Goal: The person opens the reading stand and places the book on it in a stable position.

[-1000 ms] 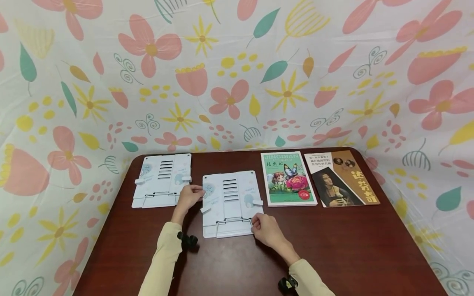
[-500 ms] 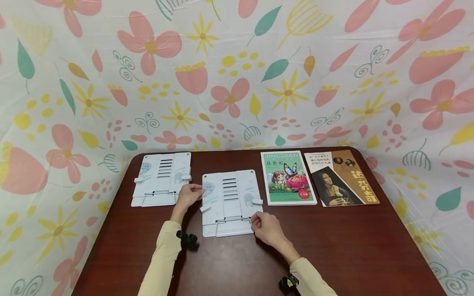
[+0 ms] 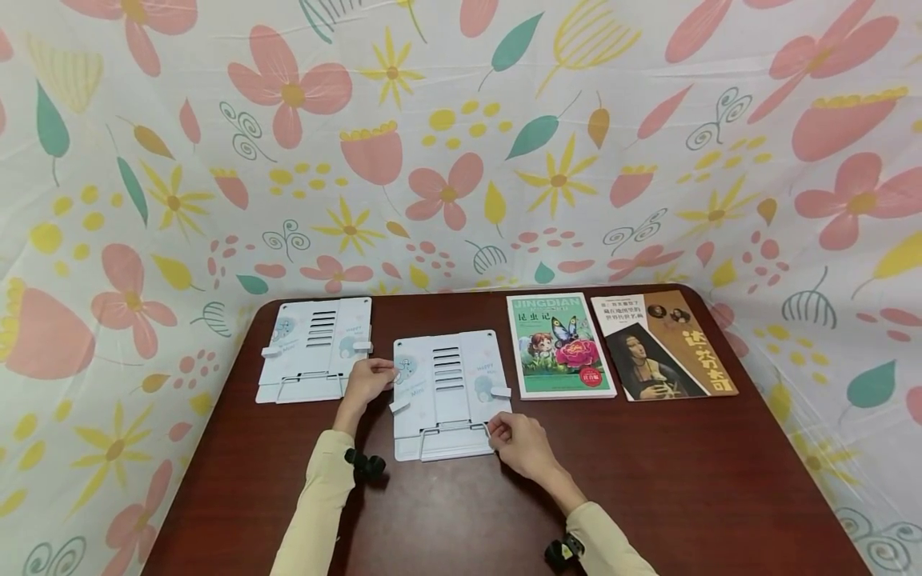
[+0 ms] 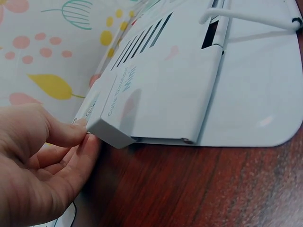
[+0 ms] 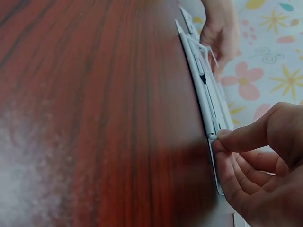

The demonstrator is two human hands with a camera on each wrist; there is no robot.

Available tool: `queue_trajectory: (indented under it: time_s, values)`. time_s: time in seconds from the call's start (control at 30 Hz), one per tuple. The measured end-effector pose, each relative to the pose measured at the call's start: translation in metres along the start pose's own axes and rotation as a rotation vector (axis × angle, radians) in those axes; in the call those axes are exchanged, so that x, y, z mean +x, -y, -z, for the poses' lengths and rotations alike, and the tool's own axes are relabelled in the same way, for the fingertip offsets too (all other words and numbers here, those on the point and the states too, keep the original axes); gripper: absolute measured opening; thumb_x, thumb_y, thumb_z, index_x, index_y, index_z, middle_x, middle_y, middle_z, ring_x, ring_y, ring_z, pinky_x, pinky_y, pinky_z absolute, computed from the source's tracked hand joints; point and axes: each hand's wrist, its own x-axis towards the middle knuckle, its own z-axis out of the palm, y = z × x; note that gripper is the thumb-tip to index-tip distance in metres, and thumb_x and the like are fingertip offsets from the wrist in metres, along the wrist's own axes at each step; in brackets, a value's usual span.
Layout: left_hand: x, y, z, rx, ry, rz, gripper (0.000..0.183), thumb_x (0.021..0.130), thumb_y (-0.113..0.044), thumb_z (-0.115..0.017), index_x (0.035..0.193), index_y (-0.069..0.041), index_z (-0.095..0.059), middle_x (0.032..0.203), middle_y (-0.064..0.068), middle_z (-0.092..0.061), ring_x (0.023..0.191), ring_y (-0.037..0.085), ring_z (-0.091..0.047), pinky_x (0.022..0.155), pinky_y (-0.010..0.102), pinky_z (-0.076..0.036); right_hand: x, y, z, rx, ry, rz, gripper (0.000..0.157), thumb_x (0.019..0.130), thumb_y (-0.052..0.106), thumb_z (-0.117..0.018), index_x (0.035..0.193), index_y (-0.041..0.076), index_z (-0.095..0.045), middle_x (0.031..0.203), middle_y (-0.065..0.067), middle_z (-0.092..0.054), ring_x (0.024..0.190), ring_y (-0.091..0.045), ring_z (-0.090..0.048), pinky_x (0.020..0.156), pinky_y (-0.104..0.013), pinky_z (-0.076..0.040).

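Bookstand (image 3: 452,406) rests on the surface (image 3: 663,480). My left grip (image 3: 369,382) pinches its left edge; my right grip (image 3: 520,445), its lower right edge.

Left hand (image 3: 370,382), fingers (image 4: 81,163) bent, pinching; right hand (image 3: 522,446) likewise, nearer body; both arms (image 3: 313,500) stretched forward.

Free tabletop (image 3: 684,480) in front of books (image 3: 562,356), hands (image 3: 370,382) obstructing nearer white stand (image 3: 454,406) at left edge, lower right corner

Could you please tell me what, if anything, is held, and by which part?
The nearer white, rectangular, slotted stand: the left hand pinches its left edge, the right hand its right edge near the bottom.
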Motion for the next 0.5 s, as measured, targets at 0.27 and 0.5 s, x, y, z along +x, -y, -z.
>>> queue_trajectory:
  time_s: [0.27, 0.5]
  values:
    - [0.0003, 0.0006, 0.0002, 0.009, -0.007, 0.017, 0.026, 0.095, -0.005, -0.066, 0.118, 0.008, -0.069, 0.11, 0.023, -0.071, 0.081, 0.012, -0.07, 0.077, 0.028, -0.062, -0.002, -0.0064, -0.0005, 0.033, -0.026, 0.058, 0.011, 0.085, 0.002, -0.075, 0.084, 0.012, -0.071, 0.075, 0.007, -0.065, 0.067, 0.0, -0.057, 0.065, -0.019, -0.052]
    - [0.0017, 0.0026, -0.0005, 0.014, -0.008, 0.014, 0.025, 0.096, -0.006, -0.066, 0.118, 0.007, -0.069, 0.11, 0.022, -0.071, 0.083, 0.012, -0.071, 0.078, 0.028, -0.062, -0.0047, -0.0097, -0.0018, 0.097, -0.023, 0.059, 0.009, 0.085, 0.0, -0.074, 0.086, 0.009, -0.07, 0.076, 0.006, -0.065, 0.068, -0.001, -0.058, 0.065, -0.018, -0.052]
